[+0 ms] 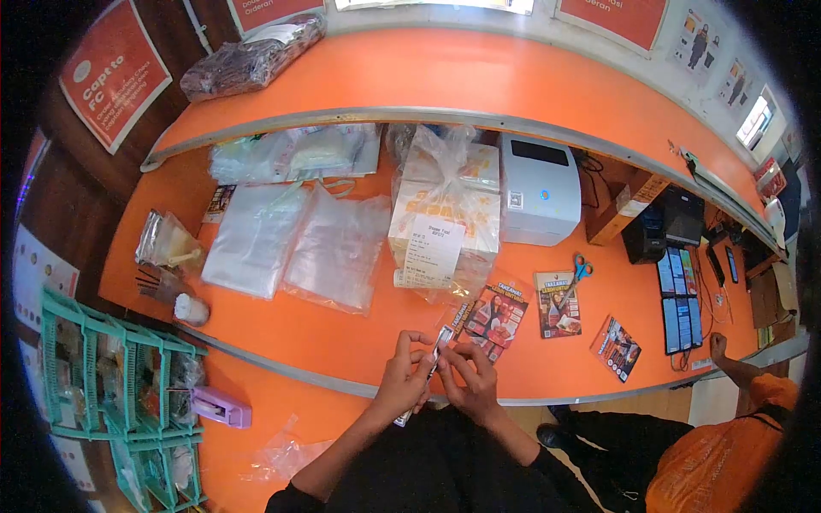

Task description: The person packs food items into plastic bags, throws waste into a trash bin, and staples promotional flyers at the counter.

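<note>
My left hand (405, 374) and my right hand (469, 381) meet at the front edge of the orange counter. Both have their fingers closed on a narrow printed strip (444, 337), which shows white and dark and stands nearly edge-on. What is printed on it is too small to read. Just beyond my hands lie red-and-black leaflets (499, 315). Behind those, a tied clear plastic bag (451, 158) holds stacked yellow-and-white boxes, with a white receipt (434, 250) on its front.
Flat clear bags (256, 235) lie to the left, near a purple stapler (221, 407) and green baskets (73, 359). Rightward are a label printer (540, 192), scissors (581, 268), and tablets (682, 323). A person in an orange top (714, 462) is at the right.
</note>
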A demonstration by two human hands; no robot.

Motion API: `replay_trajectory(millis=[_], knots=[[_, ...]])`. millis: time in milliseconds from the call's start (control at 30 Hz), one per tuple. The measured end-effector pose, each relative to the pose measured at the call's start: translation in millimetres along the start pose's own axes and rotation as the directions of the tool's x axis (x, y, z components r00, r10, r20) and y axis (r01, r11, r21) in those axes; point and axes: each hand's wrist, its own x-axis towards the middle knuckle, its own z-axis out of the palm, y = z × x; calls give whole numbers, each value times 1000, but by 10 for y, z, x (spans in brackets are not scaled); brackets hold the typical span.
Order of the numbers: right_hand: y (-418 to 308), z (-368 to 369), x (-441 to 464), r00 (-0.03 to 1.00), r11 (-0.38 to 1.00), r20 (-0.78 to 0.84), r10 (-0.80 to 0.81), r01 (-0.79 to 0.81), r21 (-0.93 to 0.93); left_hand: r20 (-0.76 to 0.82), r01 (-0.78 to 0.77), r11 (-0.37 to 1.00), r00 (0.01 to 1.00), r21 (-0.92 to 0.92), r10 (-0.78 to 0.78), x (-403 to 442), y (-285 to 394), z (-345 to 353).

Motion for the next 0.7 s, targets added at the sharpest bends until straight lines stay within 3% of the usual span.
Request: replay_trajectory(millis=[33, 67, 133, 167, 233, 267, 333, 433, 567, 633, 700], knots=[[-45, -40, 57, 996, 988, 12, -90, 91, -125, -11, -25, 1000, 1000, 19, 25, -1, -1, -11], [-53, -68, 98, 996, 988, 10, -91, 91, -125, -10, -26, 999, 1000, 22, 26, -16, 55, -24], [-41, -131, 168, 989, 990, -113, 92, -103, -94, 16, -37, 999, 999, -2, 37, -72, 198, -40], [-34, -151, 213, 989, 990, -112, 94, -105, -93, 16, -35, 999, 999, -2, 35, -73, 190, -51], [-11, -191, 299, 971, 950, -42, 234, -219, 224, 46, -67, 998, 997, 9, 67, -67, 173, -61], [18, -204, 310, 971, 950, -47, 236, -220, 222, 51, -67, 998, 997, 12, 66, -65, 178, -59], [85, -217, 329, 952, 865, 82, 296, -304, 399, 65, -80, 997, 995, 9, 79, -64, 199, -49], [-82, -231, 428, 937, 820, 129, 326, -348, 454, 67, -97, 995, 993, 21, 95, -93, 266, -33], [-49, -154, 396, 945, 850, 141, 294, -326, 413, 30, -207, 969, 978, 138, 205, -81, 220, -1], [-58, -118, 385, 930, 840, 90, 357, -362, 404, -3, -319, 909, 943, 267, 332, -74, 199, 23], [-59, -71, 376, 930, 856, 63, 362, -359, 373, -12, -332, 898, 937, 289, 350, -48, 161, 22]])
